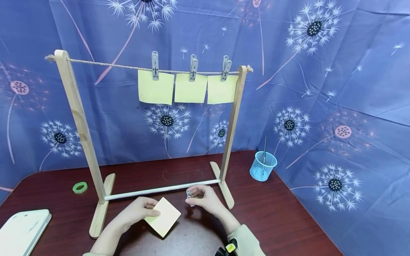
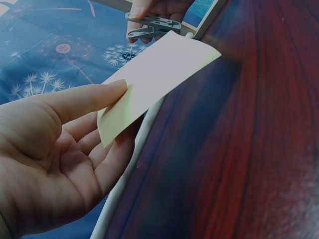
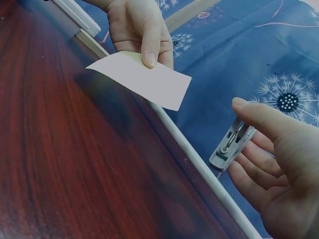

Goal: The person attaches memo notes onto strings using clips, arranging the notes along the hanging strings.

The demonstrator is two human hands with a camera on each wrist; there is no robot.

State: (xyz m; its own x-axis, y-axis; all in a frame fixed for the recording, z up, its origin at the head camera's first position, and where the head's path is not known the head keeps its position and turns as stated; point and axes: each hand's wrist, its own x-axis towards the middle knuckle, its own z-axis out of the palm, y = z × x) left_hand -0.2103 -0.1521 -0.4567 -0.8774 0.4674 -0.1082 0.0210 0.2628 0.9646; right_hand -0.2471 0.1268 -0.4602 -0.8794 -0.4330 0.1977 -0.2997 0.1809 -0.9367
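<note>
My left hand pinches a pale yellow sticky note between thumb and fingers, above the table near the stand's white bar. To its right, my right hand holds a grey clothespin between thumb and fingers. In the right wrist view the clothespin shows its metal spring, and the note is apart from it. Behind both hands, three yellow notes hang in a row from a rope, each under a grey clothespin.
A wooden stand carries the rope, with a white bar low between its feet. Left of it lie a green tape roll and a white case-like object. At right stands a blue mesh cup holding a thin dark stick.
</note>
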